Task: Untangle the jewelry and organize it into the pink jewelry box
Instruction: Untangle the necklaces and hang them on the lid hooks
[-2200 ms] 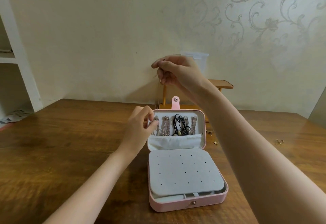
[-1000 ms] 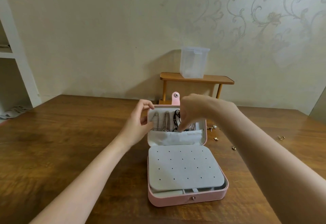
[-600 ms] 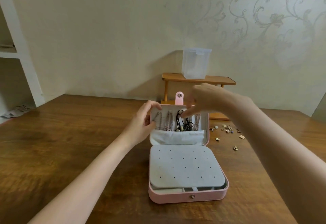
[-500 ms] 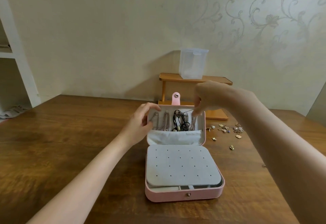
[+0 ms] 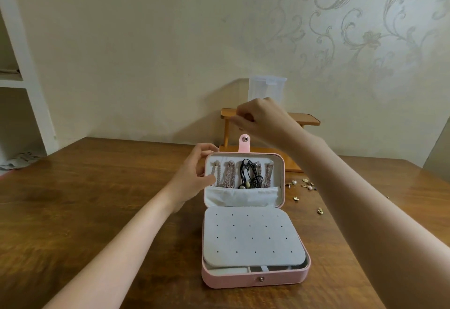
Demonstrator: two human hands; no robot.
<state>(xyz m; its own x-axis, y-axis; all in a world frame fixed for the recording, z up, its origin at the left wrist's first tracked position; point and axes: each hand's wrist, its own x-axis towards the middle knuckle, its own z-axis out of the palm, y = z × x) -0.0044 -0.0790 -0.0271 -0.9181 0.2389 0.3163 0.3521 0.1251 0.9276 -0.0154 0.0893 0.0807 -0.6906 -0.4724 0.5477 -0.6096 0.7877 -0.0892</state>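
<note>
The pink jewelry box lies open on the wooden table. A grey perforated earring panel covers its base. Several rose-gold chains and a black cord necklace hang inside the upright lid above a white pocket. My left hand grips the lid's left edge, with the thumb inside near the chains. My right hand is raised above the lid with its fingertips pinched together. Whether a thin chain is between them is not visible.
Several small gold earrings are scattered on the table to the right of the box. A small wooden stand with a clear plastic container on top stands behind the box against the wall. White shelving is at the far left.
My right hand came down from high up to the hooks inside the lid, then rose again above the lid's top edge. My left hand stayed on the lid's left edge.
</note>
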